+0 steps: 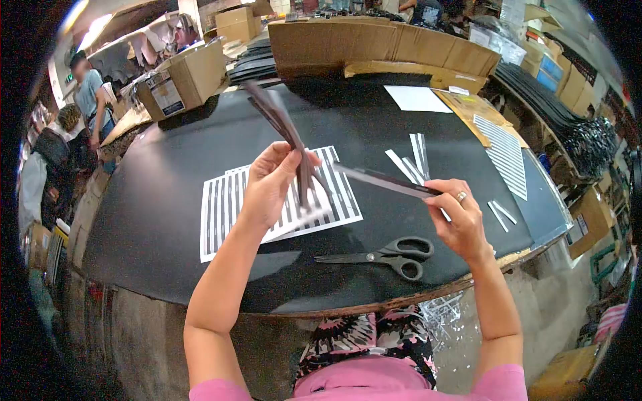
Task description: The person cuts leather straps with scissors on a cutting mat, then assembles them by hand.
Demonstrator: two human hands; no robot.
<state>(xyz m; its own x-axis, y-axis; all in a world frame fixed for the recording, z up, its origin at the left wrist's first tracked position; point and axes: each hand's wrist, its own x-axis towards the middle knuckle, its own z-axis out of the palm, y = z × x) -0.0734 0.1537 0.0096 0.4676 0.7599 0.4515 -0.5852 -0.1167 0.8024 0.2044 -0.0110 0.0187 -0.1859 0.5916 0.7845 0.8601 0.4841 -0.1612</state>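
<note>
My left hand (274,180) is closed around a bundle of dark strips (277,117), blurred by motion, raised above the table. Between the fingers of my right hand (458,214) is one long dark strip (388,182) with a pale edge, pointing toward the left hand. Beneath my left hand lie white sheets printed with dark stripes (221,214), overlapping each other. Black-handled scissors (374,257) rest on the table in front of me, touched by neither hand. Several cut strips (418,154) lie beyond my right hand, and short white strips (500,214) lie to its right.
The black table (154,180) has a worn front edge. At its back stand a long cardboard piece (374,47) and an open cardboard box (180,80). A white sheet (418,99) and another striped sheet (501,157) lie at the right. Another person (90,97) stands far left.
</note>
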